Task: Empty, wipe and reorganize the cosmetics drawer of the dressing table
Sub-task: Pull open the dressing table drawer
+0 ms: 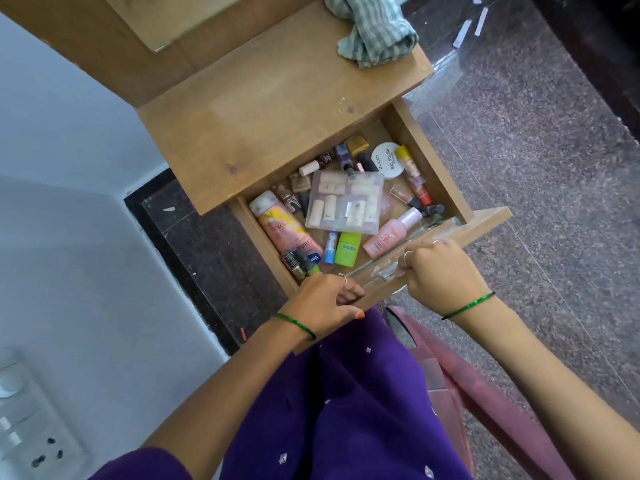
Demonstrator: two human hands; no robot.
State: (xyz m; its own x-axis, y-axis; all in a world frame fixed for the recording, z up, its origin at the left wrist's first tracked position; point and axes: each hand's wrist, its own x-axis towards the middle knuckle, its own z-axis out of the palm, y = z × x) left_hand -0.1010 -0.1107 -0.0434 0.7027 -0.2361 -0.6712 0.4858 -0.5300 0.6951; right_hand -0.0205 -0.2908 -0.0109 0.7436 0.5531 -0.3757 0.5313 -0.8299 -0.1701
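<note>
The wooden drawer (446,168) of the dressing table (277,98) stands pulled out, full of cosmetics. A clear box of small tubes (346,202) lies in the middle, with a pink and yellow bottle (284,226) at its left, a pink spray bottle (391,233) and a green stick (348,249) in front, and a white nail polish remover jar (388,160) at the back. My left hand (325,303) grips the front panel's left end. My right hand (440,268) curls round the metal handle (384,270) on the front panel.
A striped grey-green cloth (374,32) lies crumpled on the table top at the back right. A white wall with a switch plate (31,427) is at the left. A pink plastic chair (485,393) is under me, over a speckled granite floor (536,168).
</note>
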